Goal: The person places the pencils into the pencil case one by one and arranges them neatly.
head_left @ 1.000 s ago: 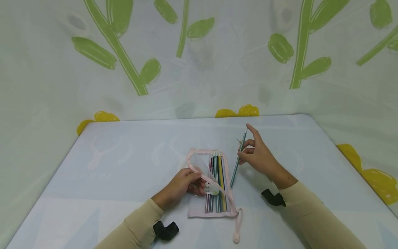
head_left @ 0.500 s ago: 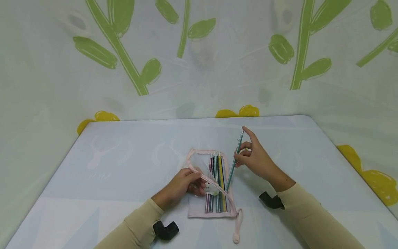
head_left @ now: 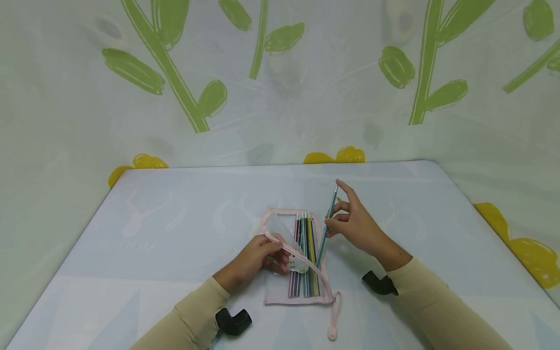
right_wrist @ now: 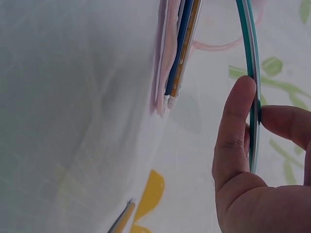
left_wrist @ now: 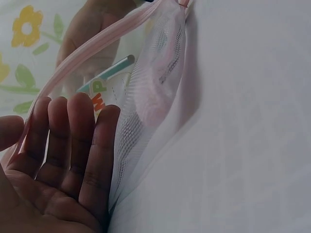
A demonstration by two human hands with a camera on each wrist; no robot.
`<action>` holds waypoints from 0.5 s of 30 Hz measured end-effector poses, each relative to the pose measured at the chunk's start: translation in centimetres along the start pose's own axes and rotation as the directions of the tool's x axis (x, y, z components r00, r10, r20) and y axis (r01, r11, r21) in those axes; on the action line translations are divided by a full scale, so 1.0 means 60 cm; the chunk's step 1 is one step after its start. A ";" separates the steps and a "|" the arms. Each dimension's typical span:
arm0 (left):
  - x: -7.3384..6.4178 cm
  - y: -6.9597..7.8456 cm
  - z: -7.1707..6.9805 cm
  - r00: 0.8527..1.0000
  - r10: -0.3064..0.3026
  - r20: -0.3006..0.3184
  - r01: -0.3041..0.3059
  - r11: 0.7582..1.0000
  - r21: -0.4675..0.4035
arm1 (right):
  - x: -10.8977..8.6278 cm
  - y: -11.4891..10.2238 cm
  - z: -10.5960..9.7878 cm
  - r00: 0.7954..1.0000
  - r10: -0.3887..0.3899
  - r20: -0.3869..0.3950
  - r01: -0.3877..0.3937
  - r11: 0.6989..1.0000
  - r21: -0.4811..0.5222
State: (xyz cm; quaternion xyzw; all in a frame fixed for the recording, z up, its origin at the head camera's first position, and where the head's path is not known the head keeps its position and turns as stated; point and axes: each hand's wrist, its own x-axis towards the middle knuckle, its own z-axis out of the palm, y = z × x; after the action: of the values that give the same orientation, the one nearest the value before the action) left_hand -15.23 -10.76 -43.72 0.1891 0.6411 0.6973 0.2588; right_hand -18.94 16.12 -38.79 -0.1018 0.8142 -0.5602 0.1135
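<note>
A pencil pouch point(head_left: 277, 294) of clear mesh with pink zipper trim lies on the table. My left hand point(head_left: 255, 260) pinches its zipper edge point(left_wrist: 73, 58) between thumb and index finger, lifting the flap; the other fingers extend beside the mesh. Several pencils point(head_left: 296, 287) lie side by side inside, partly under a white label point(head_left: 298, 265). On the right, my right hand point(head_left: 360, 226) holds a teal striped pencil point(right_wrist: 252, 43) slanted, thumb and fingers around it, index fingertip on its upper end. Its lower end overlaps the pouch opening in the head view.
A pink zipper pull strap point(head_left: 334, 316) hangs off the pouch's lower right corner. Another pencil point(right_wrist: 121, 218) lies on the table beyond my right hand, mostly hidden in the head view. Black wrist mounts point(head_left: 234, 322) sit at both sleeves.
My right hand has moved left and slightly down with the teal pencil, bringing its lower end from beside the pouch into its opening. The left hand has stayed in place.
</note>
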 end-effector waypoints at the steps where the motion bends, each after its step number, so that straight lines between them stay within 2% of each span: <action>1: 0.000 0.000 0.000 1.000 0.003 0.000 -0.003 1.000 -0.005 | 0.000 0.001 0.001 1.000 0.000 0.005 0.000 1.000 0.005; 9: 0.000 -0.001 0.000 1.000 0.014 0.017 -0.014 1.000 -0.003 | -0.004 0.006 0.005 0.999 0.003 0.045 -0.004 1.000 0.023; 15: 0.001 0.000 0.001 1.000 0.011 0.001 -0.011 1.000 -0.004 | -0.002 0.009 0.011 0.998 0.013 0.066 -0.014 1.000 0.010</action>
State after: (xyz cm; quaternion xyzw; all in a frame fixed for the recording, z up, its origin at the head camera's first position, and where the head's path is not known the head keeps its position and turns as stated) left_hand -15.25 -10.71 -43.74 0.1923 0.6384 0.7001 0.2556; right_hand -18.66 15.76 -39.52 -0.1142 0.8076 -0.5602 0.1445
